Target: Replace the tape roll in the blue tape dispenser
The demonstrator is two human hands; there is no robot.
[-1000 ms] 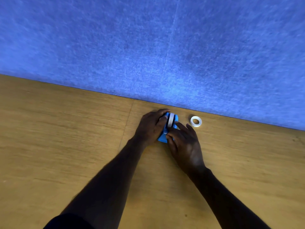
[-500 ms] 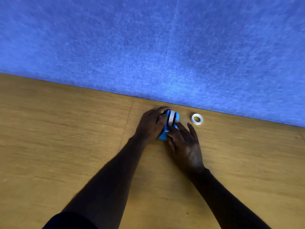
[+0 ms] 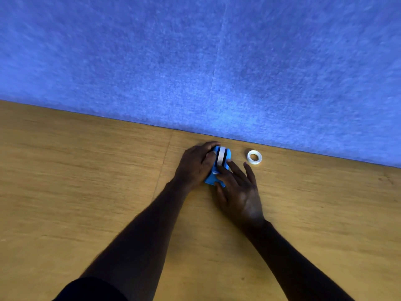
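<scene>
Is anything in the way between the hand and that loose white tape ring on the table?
Nothing visible. Only bare wooden table lies between the right hand and the loose tape ring. That hand rests on the blue dispenser, fingers spread, beside the ring.

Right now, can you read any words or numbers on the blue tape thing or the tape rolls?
No readable text anywhere.
Blue tape dispenser: no words or numbers visible; the hands cover much of it.
Tape roll in the dispenser: plain white.
Loose tape roll on the wooden table: plain white, no label visible.
</scene>
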